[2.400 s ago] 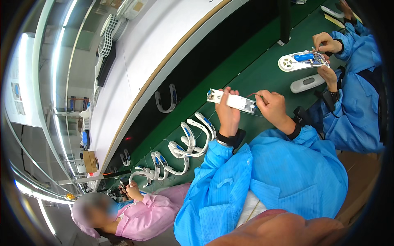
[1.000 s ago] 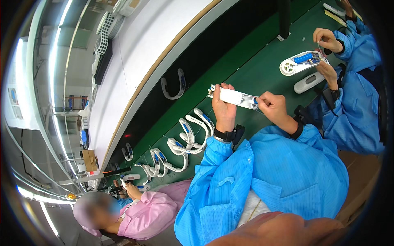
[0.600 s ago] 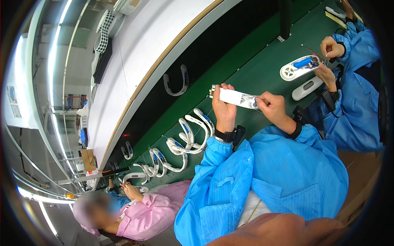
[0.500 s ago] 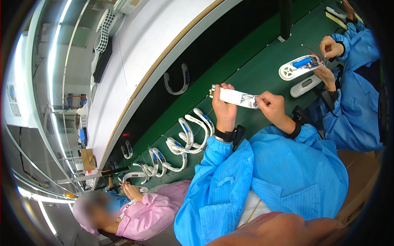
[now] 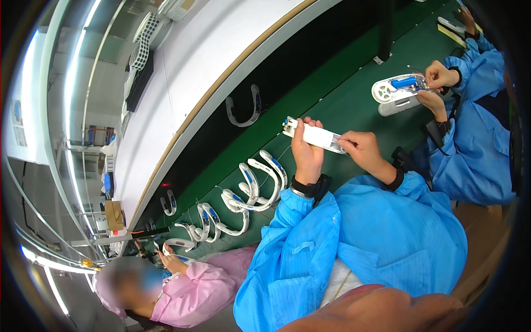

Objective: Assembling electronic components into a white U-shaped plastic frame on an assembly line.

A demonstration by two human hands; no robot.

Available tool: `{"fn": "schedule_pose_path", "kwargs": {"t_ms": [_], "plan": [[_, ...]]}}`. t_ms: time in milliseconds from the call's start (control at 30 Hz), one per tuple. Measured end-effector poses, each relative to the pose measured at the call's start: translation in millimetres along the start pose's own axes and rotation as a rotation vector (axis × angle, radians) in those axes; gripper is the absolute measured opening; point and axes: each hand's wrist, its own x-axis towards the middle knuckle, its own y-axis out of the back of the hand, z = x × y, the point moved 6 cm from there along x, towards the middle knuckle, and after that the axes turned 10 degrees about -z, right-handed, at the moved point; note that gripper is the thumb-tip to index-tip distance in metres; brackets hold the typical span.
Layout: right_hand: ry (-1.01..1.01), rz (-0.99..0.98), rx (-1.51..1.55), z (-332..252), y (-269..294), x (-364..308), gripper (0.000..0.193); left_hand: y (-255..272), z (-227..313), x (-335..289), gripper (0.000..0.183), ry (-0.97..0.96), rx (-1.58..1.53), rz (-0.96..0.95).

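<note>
"What has just changed?"

"The red wire that stood out by the person's right hand (image 5: 362, 149) a couple of seconds ago no longer shows. The fingertips are over the open end of the slim white plastic housing (image 5: 319, 137), so the work seems centred there; whether they pinch anything is hidden."

"And the left hand (image 5: 308, 154)?"

"Clamped round the housing, thumb across its face, above the green bench (image 5: 337, 102), at two o'clock from mid-view."

"Its direction?"

"Long axis ten to four o'clock, open end at four."
</note>
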Motion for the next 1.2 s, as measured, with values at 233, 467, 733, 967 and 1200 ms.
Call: {"fn": "schedule_pose_path", "kwargs": {"t_ms": [233, 467, 733, 967, 1200], "plan": [[0.114, -0.066, -0.234, -3, 0, 0, 0.016, -14, 6, -10, 0.014, -0.152, 0.22, -0.175], [0.06, 0.163, -0.189, -14, 5, -3, 0.018, -11, -10, -11, 0.015, -0.027, 0.114, -0.155], [0.207, 0.118, -0.394, -12, 6, -10, 0.014, -3, 3, -5, 0.012, -0.044, 0.023, -0.104], [0.256, 0.055, -0.189, -18, 9, -4, 0.013, -3, -7, -6, 0.013, 0.049, -0.082, -0.085], [0.358, -0.077, -0.335, -28, 19, -8, 0.017, -5, -12, -6, 0.013, 0.109, -0.141, -0.082]]}}
